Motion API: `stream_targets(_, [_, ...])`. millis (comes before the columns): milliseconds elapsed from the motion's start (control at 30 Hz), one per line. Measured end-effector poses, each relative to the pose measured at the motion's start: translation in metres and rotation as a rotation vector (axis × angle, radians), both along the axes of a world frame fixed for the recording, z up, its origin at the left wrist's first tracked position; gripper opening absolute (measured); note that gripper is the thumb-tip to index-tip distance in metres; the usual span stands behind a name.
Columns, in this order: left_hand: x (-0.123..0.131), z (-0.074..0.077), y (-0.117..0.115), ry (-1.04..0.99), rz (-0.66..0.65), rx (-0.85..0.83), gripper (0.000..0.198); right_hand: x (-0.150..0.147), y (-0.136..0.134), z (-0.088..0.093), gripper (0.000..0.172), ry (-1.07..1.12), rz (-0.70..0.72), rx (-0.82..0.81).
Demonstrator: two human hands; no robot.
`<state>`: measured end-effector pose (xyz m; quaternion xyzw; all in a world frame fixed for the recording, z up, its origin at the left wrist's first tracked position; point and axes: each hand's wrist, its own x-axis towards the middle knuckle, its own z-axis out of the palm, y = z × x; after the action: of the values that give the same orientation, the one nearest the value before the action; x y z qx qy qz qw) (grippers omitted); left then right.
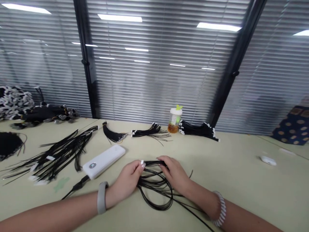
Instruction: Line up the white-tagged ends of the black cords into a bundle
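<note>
Black cable strands (pixel 154 180) are being pinched by the left hand (pixel 127 178) and right hand (pixel 173 172) near the tabletop's (pixel 217 167) front edge; loose loops (pixel 164 201) could be tangled by a hurried tug.

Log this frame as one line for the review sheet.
left hand, right hand | hold: black cable bundle | nearest: white power bank | beyond: drink bottle

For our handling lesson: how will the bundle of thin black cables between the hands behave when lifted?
The thin black cables will likely droop, lying in slack loops. Probably light; strands may slide apart, as free ends splay past the right hand.
</note>
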<state>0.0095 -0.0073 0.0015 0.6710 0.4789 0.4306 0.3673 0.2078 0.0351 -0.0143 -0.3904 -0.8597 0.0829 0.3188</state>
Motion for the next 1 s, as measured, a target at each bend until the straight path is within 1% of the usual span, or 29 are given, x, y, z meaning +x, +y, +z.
stream_targets(133, [0.002,0.001,0.0,-0.027,0.023,-0.031,0.034,0.0,0.004,0.0,0.026,-0.039,0.062,0.037])
stream_targets(267, [0.003,0.0,0.0,-0.071,0.024,-0.083,0.039,0.001,0.007,-0.001,0.03,-0.031,0.067,0.077])
stream_targets(400, [0.003,-0.003,0.004,-0.079,0.031,-0.053,0.043,0.002,0.008,-0.007,0.04,-0.053,0.037,0.071])
stream_targets(533, [0.004,-0.006,0.006,-0.099,0.028,-0.074,0.044,0.0,0.007,-0.013,0.051,-0.095,-0.001,0.074])
stream_targets(700, [0.006,-0.009,0.007,-0.143,-0.01,-0.069,0.044,0.0,0.008,-0.02,0.071,-0.157,-0.023,0.101])
stream_targets(800, [0.005,-0.011,0.009,-0.136,-0.005,-0.062,0.046,0.0,0.01,-0.024,0.076,-0.174,-0.049,0.108])
stream_targets(900, [0.005,-0.009,0.008,-0.11,0.013,-0.059,0.048,-0.002,0.01,-0.025,0.081,-0.177,-0.078,0.116])
stream_targets(1000, [0.005,-0.003,0.004,-0.091,0.03,-0.055,0.048,-0.003,0.01,-0.024,0.084,-0.184,-0.093,0.126])
